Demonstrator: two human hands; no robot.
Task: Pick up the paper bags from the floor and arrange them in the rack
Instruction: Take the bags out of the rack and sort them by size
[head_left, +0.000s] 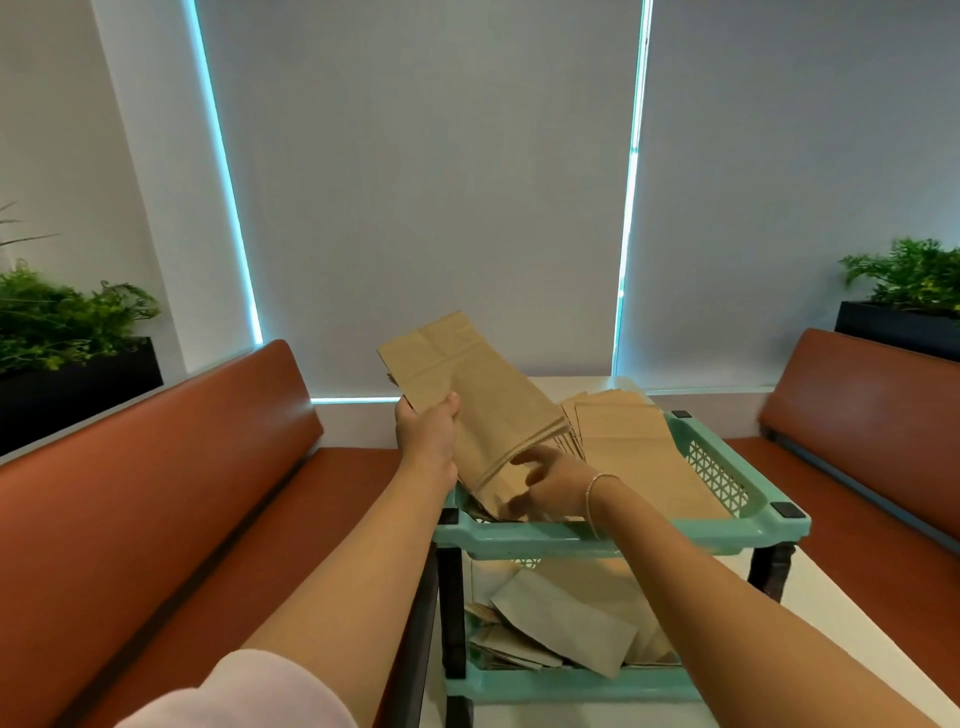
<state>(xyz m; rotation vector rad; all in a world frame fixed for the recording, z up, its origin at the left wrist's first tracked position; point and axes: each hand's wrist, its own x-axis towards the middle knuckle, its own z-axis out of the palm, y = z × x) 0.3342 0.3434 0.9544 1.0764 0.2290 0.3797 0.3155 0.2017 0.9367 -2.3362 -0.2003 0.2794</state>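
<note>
Over the rack's (613, 538) front-left corner, your left hand (427, 426) grips the tilted bag stack (478, 405) while your right hand's (556, 488) loosely spread fingers steady its lower edge for seating.

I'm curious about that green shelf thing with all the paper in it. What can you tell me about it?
The mint-green plastic rack has two tray tiers with lattice sides, joined by dark posts with black corner caps. It stands upright on a white surface between two orange-brown benches. Flat brown paper bags fill both tiers; both hands are at the top tier's bags.
</note>
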